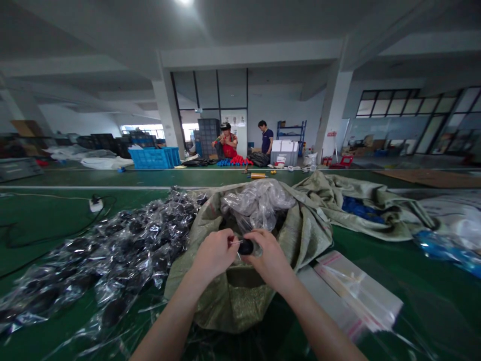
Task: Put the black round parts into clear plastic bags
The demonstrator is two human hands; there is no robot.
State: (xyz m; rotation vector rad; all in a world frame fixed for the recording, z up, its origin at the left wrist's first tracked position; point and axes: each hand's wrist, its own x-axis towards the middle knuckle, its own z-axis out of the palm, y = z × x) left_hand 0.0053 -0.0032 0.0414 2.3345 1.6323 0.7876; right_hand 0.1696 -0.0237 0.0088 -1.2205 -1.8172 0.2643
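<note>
Over a green-topped bench (376, 260), a worker's two hands meet above the mouth of an open woven sack (240, 296). The left hand (215, 253) and right hand (268, 258) both pinch a small black part (246, 246), each grip closed tight around it at the fingertips, with what looks like clear film on it. To the left lies a heap of bagged black parts (124, 250); a stack of flat clear bags (356, 293) sits just right of the sack, and crumpled plastic (259, 203) swells from the sack behind the hands. The hold is a fingertip one, so the part could slip and fall into the sack, where it would be hard to find. Thin film may tear if pulled unevenly. Two people (229, 143) work well apart in the background.
</note>
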